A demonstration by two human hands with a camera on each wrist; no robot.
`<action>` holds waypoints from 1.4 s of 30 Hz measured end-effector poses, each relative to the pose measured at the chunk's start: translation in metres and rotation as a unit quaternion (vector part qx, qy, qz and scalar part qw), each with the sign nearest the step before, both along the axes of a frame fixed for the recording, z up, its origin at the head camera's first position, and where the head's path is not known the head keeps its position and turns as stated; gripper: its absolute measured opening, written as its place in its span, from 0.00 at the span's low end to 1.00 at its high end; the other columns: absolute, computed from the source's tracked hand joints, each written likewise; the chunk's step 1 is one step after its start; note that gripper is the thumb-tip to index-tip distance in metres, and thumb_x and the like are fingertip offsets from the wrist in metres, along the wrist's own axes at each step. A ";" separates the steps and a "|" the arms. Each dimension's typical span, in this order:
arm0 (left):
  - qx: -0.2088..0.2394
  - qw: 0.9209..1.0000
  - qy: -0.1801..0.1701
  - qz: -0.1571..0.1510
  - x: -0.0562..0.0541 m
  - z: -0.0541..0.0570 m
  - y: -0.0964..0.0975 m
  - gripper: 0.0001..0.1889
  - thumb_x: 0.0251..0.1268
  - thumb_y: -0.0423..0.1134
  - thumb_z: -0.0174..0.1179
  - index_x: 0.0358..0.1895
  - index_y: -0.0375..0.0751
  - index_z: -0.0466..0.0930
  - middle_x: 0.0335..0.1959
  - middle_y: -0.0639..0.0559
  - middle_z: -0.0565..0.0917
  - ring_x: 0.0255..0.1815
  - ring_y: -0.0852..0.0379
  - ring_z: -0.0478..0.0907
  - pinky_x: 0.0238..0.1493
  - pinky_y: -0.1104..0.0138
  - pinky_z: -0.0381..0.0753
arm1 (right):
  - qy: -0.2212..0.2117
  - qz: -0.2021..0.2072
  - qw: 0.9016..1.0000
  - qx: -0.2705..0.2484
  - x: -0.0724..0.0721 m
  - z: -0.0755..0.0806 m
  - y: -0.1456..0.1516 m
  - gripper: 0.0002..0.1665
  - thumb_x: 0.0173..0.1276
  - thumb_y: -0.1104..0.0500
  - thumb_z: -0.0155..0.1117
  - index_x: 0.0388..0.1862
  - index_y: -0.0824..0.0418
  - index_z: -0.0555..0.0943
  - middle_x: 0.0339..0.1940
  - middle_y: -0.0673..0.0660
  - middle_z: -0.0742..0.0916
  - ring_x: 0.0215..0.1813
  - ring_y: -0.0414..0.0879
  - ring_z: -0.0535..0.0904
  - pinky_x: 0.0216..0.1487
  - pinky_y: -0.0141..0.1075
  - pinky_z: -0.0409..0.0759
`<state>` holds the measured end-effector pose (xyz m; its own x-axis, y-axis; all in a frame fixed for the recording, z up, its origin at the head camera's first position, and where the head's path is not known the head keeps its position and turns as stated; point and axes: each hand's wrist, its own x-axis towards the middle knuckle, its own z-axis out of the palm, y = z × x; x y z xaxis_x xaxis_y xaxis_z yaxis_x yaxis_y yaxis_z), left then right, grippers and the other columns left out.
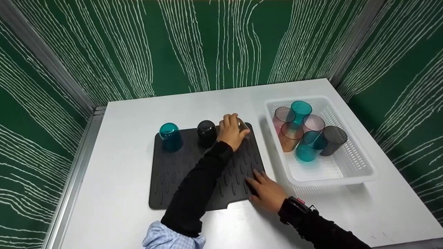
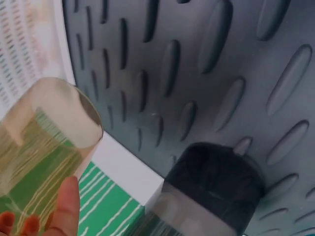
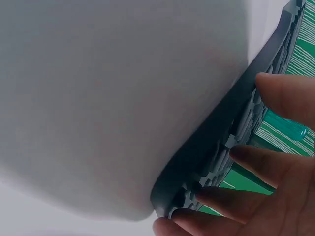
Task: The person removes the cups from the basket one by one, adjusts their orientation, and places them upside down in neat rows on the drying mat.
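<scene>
My left hand [image 1: 231, 133] grips a clear, amber-tinted plastic cup [image 2: 44, 132] over the far right part of a black ribbed drying mat [image 1: 193, 180]. Much of that cup is hidden behind the hand in the head view. Just left of the hand, a dark grey cup [image 1: 206, 133] stands upside down on the mat, and a teal cup [image 1: 171, 137] sits upside down near the far left corner. My right hand [image 1: 268, 192] rests at the mat's near right corner, its fingers [image 3: 256, 162] spread and touching the edge.
At the right stands a white perforated plastic basket [image 1: 356, 180] with several upright cups in it: teal cups [image 1: 308, 148], pinkish ones, an orange-brown cup [image 1: 290, 136] and a dark grey cup [image 1: 334, 140]. Green walls with white lines border the white table [image 1: 114, 166].
</scene>
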<state>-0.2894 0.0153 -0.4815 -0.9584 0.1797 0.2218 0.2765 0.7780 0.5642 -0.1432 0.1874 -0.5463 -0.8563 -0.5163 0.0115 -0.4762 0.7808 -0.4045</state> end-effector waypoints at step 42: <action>0.041 0.992 -0.103 -0.065 -0.002 -0.031 0.002 0.46 0.81 0.51 0.66 0.91 0.51 0.49 0.92 0.37 0.32 0.90 0.25 0.32 0.83 0.34 0.63 | -0.045 0.003 0.999 0.014 0.000 0.002 0.006 0.37 0.76 0.52 0.72 0.78 0.67 0.76 0.79 0.80 0.73 0.76 0.82 0.71 0.69 0.68 0.78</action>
